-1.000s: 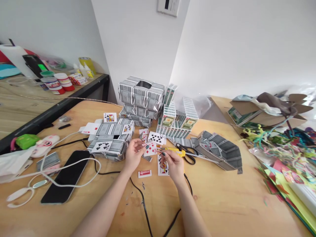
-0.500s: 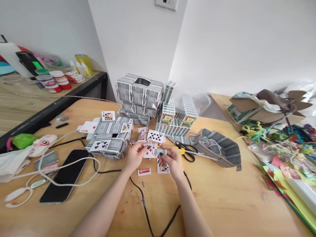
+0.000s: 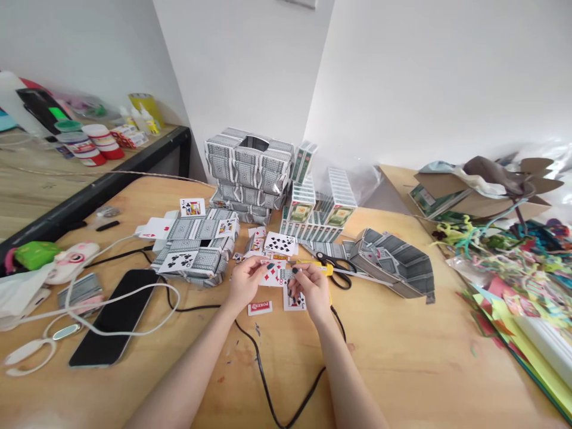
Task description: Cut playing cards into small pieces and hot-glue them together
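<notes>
My left hand (image 3: 245,282) pinches the left end of a diamonds playing card (image 3: 269,276) between thumb and fingers. At the card's right end a strip is bent over, showing its grey patterned back (image 3: 286,273). My right hand (image 3: 313,292) is closed at that folded end, its fingertips partly hiding it. Below these fingers lies a jack card (image 3: 292,302), partly covered. A red-and-white card marked POKER (image 3: 260,307) rests nearby on the table. Just beyond my hands are a ten of spades (image 3: 280,243) and a yellow tool (image 3: 325,266), partly hidden by my right hand.
Black-handled scissors (image 3: 343,275) lie right of my hands, beside an open structure of folded cards (image 3: 393,262). Two card-built blocks (image 3: 248,164) (image 3: 196,238) and stacked card boxes (image 3: 313,208) stand behind. A phone (image 3: 114,319) and white cable are left; a black cable (image 3: 261,369) loops in front.
The view has shifted slightly, so the things on the table sit a little further left. My right fingers have moved slightly at the folded end; both hands still stay at the card.
</notes>
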Tool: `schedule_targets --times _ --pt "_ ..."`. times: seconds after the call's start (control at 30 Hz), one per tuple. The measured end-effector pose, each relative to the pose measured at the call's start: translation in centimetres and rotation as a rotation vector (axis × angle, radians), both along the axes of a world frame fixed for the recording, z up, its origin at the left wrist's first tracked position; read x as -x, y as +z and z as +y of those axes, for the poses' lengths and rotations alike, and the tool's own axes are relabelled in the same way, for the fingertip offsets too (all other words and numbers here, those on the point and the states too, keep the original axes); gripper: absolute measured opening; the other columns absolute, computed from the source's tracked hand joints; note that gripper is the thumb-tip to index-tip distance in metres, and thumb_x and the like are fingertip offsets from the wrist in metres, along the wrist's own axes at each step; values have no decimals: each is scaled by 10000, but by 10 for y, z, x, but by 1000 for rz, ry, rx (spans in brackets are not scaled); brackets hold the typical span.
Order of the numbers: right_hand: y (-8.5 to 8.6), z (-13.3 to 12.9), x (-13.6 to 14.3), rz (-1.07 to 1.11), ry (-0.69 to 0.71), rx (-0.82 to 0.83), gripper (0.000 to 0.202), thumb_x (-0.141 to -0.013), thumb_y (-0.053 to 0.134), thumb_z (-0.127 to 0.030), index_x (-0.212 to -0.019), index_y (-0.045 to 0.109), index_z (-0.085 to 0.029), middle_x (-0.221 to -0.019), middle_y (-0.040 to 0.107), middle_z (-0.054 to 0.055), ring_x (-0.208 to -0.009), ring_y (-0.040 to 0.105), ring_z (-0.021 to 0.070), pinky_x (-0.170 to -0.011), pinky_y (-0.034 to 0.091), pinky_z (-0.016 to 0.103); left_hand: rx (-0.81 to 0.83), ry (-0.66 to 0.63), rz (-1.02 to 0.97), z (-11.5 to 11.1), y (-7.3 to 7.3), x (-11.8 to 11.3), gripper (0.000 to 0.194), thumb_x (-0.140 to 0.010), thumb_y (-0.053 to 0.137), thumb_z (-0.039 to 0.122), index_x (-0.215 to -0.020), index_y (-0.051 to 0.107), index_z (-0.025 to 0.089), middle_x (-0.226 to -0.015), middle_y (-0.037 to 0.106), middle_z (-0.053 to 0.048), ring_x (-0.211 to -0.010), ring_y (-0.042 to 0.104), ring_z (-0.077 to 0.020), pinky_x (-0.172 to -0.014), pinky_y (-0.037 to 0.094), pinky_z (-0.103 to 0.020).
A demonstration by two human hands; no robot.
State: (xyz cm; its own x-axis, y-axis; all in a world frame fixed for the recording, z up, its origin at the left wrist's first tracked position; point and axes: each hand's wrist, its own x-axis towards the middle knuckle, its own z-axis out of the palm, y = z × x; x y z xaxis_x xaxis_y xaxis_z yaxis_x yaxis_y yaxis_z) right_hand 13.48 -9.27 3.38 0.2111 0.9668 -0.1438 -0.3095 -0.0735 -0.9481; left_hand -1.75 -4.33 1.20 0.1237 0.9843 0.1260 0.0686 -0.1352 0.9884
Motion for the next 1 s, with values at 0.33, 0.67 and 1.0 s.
schedule_targets --times 0.33,0.67,1.0 --pt "-1 0 -1 -7 -41 -9 223 -691 614 -328 -793 494 -171 -497 591 -32 -314 481 90 -300 333 190 -15 24 27 -2 4 -1 157 -716 588 291 -778 640 156 -712 650 -25 -623 571 -130 -553 447 -215" --pt "-4 0 0 -106 -35 -17 238 -712 578 -357 -823 485 -168 -490 575 -40 -303 464 83 -290 328 184 16 -8 -1 -3 8 -2 161 -706 593 301 -766 638 159 -714 655 -32 -633 581 -138 -556 460 -221" --pt "-9 0 -1 -239 -27 -23 270 -746 542 -420 -843 490 -173 -509 552 -44 -316 449 76 -300 327 184 48 -132 -63 -2 6 2 245 -709 602 374 -827 679 174 -878 682 -50 -830 608 -197 -765 476 -303"
